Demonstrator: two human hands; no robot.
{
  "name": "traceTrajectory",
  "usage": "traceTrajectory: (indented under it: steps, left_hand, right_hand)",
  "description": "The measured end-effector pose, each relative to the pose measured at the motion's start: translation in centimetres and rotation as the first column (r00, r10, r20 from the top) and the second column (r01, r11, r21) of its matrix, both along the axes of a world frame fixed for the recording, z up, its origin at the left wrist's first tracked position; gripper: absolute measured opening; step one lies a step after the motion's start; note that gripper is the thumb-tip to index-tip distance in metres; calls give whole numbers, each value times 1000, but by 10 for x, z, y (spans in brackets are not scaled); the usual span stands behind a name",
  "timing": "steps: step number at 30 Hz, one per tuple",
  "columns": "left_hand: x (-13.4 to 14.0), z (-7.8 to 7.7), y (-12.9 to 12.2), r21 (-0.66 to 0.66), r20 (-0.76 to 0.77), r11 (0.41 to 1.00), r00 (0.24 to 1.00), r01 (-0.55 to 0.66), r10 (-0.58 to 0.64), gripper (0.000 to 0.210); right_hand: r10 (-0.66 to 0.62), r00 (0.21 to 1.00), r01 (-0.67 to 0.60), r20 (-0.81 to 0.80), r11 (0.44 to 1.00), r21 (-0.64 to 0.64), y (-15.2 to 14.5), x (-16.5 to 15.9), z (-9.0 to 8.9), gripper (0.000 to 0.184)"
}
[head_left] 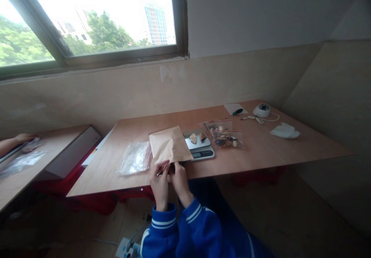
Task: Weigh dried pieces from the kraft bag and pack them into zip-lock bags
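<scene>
A brown kraft paper bag [169, 144] lies at the table's near edge, partly over a kitchen scale [205, 153]. My left hand [160, 175] is closed at the bag's near edge, its thumb and fingers pinching there. Close beside it, my right hand [179, 176] is closed on the same edge; its fingertips are partly hidden. Something small and dark shows between the hands, too small to name. On the scale's plate rest a pale flat piece [193, 138] and a brown piece [203, 136]. Left of the paper bag lies a stack of clear zip bags [135, 158].
Filled zip bags [228, 139] lie right of the scale. Farther right are a white dome camera [261, 110] with its cable, a green-handled screwdriver [237, 112] on paper, and a crumpled white sheet [285, 131]. Another person's hand [25, 138] is at the left table.
</scene>
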State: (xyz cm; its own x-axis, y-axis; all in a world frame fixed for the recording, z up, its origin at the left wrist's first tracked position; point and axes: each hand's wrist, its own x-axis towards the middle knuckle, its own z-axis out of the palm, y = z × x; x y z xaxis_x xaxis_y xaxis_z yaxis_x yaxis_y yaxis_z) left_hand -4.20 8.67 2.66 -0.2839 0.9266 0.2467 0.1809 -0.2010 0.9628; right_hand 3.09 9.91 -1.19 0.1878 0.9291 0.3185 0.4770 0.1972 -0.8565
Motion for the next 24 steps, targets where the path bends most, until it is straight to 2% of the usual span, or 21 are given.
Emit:
traceTrajectory:
  steps: [3, 7, 10, 13, 15, 18, 21, 24]
  left_hand:
    - [0, 4, 3, 26, 1, 999, 1000, -20, 20, 28]
    - [-1, 18, 13, 44, -10, 999, 1000, -26, 27, 29]
    - [-3, 31, 21, 51, -39, 999, 999, -7, 9, 28]
    - [-6, 40, 31, 77, -58, 997, 998, -19, 24, 27]
    - [-10, 43, 34, 94, -60, 995, 997, -37, 43, 27]
    - [-14, 41, 34, 102, -70, 993, 996, -53, 61, 28]
    - [-14, 34, 26, 95, -72, 992, 993, -82, 89, 27]
    - [-13, 26, 17, 76, -47, 994, 996, -77, 81, 28]
  right_hand:
    - [30, 1000, -29, -9, 998, 53, -9, 8, 7, 23]
    - [112, 994, -110, 3, 967, 230, -13, 21, 17, 35]
    - [88, 993, -59, -79, 948, 312, -16, 29, 25, 35]
    - [52, 973, 30, -227, 939, 343, -23, 35, 34, 31]
    - [2, 951, 108, -309, 934, 340, -28, 40, 39, 31]
    - [-162, 932, 270, -324, 908, 321, -32, 56, 40, 32]
    - [-334, 913, 397, -235, 860, 320, -23, 84, 33, 34]
    - [-403, 914, 393, -53, 845, 363, -2, 117, 24, 27]
